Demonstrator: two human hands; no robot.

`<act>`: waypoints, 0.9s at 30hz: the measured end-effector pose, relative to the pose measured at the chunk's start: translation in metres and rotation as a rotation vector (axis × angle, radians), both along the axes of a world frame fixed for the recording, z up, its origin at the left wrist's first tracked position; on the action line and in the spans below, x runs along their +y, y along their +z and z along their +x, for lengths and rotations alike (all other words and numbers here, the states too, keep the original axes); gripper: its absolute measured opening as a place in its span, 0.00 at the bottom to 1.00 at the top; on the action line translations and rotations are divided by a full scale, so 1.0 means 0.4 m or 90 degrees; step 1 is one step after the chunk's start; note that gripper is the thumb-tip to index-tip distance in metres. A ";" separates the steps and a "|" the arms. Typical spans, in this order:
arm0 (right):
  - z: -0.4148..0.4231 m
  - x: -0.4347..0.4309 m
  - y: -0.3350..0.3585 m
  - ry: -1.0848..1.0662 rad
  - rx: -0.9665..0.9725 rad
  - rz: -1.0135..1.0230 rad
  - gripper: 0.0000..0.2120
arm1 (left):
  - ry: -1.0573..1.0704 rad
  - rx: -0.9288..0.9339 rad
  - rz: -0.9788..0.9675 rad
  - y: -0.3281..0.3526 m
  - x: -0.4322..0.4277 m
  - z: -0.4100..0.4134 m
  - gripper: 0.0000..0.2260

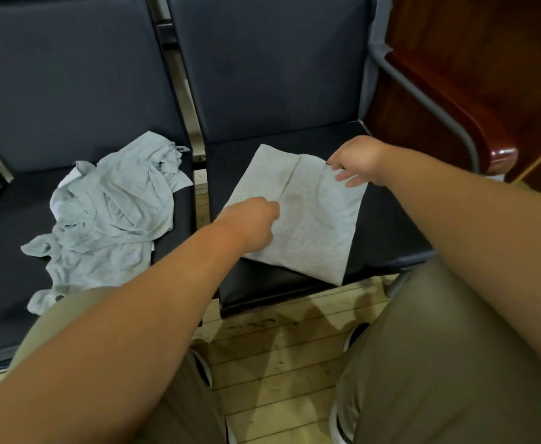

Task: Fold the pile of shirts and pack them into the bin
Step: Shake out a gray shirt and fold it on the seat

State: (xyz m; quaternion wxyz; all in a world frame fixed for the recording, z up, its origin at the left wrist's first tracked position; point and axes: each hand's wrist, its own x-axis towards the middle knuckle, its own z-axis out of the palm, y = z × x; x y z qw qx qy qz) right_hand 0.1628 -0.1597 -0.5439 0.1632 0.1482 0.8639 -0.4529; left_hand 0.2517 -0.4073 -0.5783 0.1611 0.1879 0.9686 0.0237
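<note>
A light grey shirt (pixel 307 219), folded into a rough rectangle, lies flat on the right dark seat (pixel 391 232). My left hand (pixel 251 221) rests on its left edge with the fingers curled down onto the cloth. My right hand (pixel 355 160) is at the shirt's far right corner, thumb and fingers touching the edge there. A crumpled pile of pale grey shirts (pixel 109 213) sits on the left dark seat (pixel 6 251). No bin is in view.
Two dark padded chairs stand side by side with a narrow gap between them. A metal armrest (pixel 423 100) and a red-brown wooden cabinet (pixel 474 91) are at the right. Wooden floor (pixel 282 354) and my knees in olive trousers fill the foreground.
</note>
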 end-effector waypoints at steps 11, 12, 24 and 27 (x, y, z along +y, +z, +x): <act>0.006 0.170 -0.063 -0.097 0.025 0.087 0.17 | -0.236 -0.101 0.062 -0.021 0.244 0.123 0.28; 0.002 0.170 -0.064 -0.073 0.008 0.120 0.17 | -0.240 -0.107 0.049 -0.033 0.253 0.121 0.32; -0.063 0.143 -0.123 0.138 -0.059 0.399 0.33 | -0.280 -0.014 0.059 -0.110 0.290 0.097 0.22; -0.069 0.127 -0.135 0.159 -0.038 0.399 0.20 | -0.298 -0.067 0.106 -0.097 0.270 0.082 0.18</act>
